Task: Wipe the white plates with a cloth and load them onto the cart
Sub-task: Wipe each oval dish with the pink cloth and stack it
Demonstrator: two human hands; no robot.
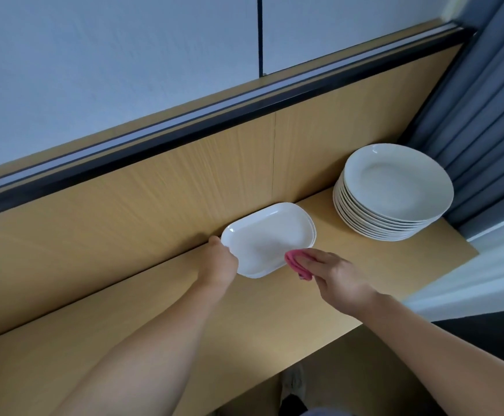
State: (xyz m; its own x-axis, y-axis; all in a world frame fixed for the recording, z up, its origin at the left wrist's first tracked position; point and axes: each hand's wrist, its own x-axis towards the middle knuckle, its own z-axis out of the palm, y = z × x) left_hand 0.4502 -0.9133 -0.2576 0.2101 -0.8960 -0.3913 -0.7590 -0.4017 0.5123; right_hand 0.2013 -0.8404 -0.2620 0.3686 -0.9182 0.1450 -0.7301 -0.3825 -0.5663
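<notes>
A small stack of white rectangular plates (267, 237) lies on the wooden counter (184, 310) against the back panel. My left hand (219, 259) grips the stack's left edge, thumb on the rim. My right hand (334, 276) holds a pink cloth (297, 262) at the plates' near right corner, the cloth touching the rim. A tall stack of round white plates (395, 190) stands at the counter's right end. The cart is out of view.
A wooden back panel (154, 199) with a black rail rises behind the counter. Grey curtains (485, 115) hang at the right. The counter's front edge runs diagonally, with dark floor and a shoe (294, 382) below.
</notes>
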